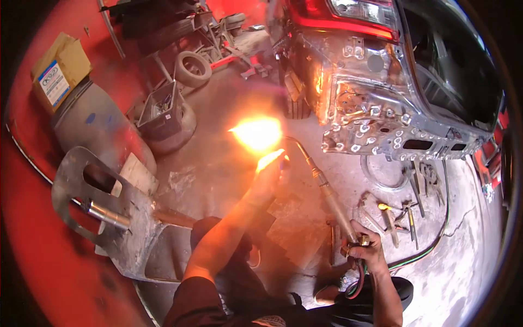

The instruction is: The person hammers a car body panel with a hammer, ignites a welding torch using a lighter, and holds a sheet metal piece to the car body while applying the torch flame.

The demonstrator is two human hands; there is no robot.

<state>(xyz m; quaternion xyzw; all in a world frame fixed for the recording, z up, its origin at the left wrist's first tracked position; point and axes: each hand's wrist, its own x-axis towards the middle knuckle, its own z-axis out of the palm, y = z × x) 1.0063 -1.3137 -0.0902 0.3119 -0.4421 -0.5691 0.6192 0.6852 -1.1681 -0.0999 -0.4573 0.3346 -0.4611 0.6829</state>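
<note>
A gas torch (333,204) slants up and to the left, its thin bent tip beside a large bright flame (257,133). My right hand (366,252) is wrapped round the torch's lower end, at the brass valve knobs. Red and green hoses (407,262) run from that end. My left hand (272,170) is raised just below the flame, close to the torch tip, with its fingers closed. Glare washes out the fingertips, and what they hold cannot be made out.
A stripped car rear body (376,103) with a red tail light stands at the upper right. Several hand tools (400,220) lie on the floor at right. At left are a metal chair (122,218), a cardboard box (61,71) and a grey bin (163,111). A tyre (193,69) lies behind.
</note>
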